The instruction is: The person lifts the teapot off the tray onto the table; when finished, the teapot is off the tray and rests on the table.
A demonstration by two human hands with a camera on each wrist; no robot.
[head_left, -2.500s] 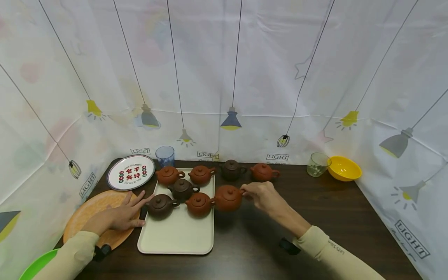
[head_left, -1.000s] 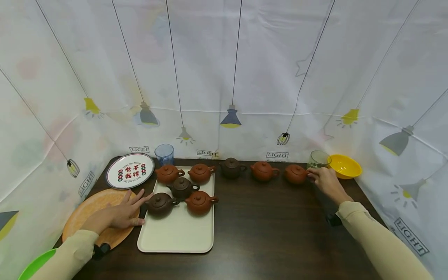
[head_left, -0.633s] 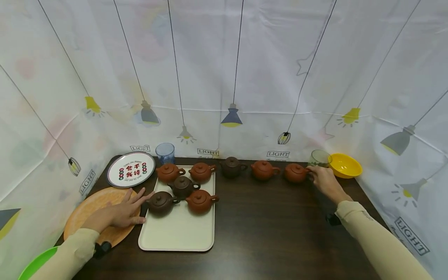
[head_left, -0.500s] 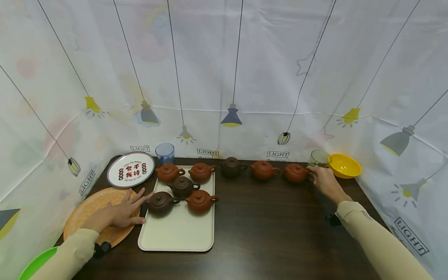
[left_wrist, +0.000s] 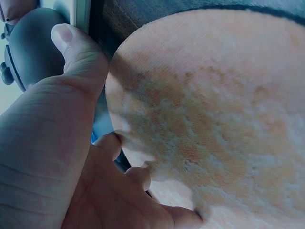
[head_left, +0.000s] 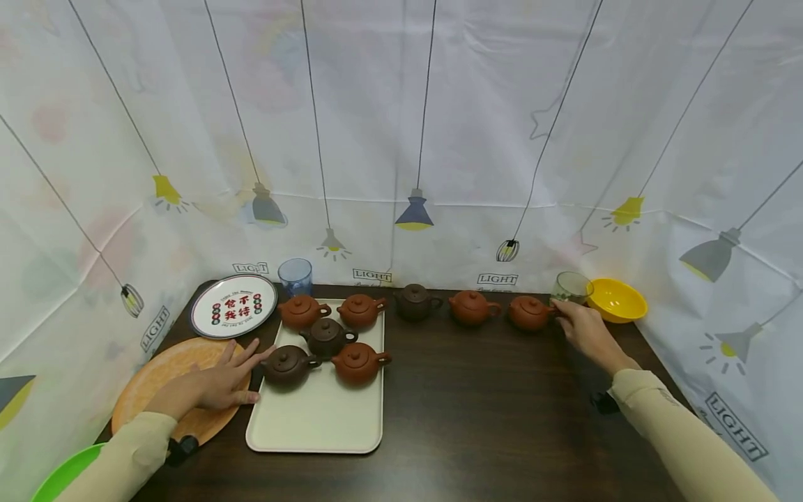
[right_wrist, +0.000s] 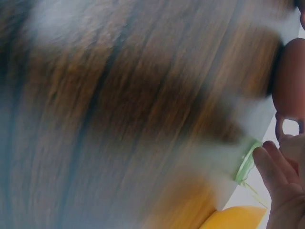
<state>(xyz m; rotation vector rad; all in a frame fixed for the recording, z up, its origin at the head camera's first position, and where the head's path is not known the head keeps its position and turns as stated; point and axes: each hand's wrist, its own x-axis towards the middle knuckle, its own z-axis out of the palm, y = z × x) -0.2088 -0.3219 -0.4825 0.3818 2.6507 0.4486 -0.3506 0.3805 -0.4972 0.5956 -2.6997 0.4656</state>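
My right hand (head_left: 586,331) is at the right end of the back row, its fingertips pinching the handle of a reddish-brown clay teapot (head_left: 527,313). In the right wrist view the teapot's looped handle (right_wrist: 279,125) meets the fingers, while other fingers (right_wrist: 269,167) stick out free. My left hand (head_left: 216,383) lies with fingers spread over an orange round mat (head_left: 150,376), its thumb and index fingertips at the left edge of a cream tray (head_left: 320,425). On that tray stand several teapots, among them a dark brown teapot (head_left: 287,366) beside the left fingertips and a reddish teapot (head_left: 357,364).
A dark teapot (head_left: 414,302) and a reddish teapot (head_left: 472,307) line the back edge. Behind the right hand are a green glass (head_left: 572,284) and a yellow bowl (head_left: 617,301). A white plate (head_left: 233,307), a blue glass (head_left: 295,277) and a green rim (head_left: 65,474) are leftward.
My right hand has carried the reddish teapot from the tray's right side to the right end of the back row. Lately it has barely shifted. The left hand has stayed put.
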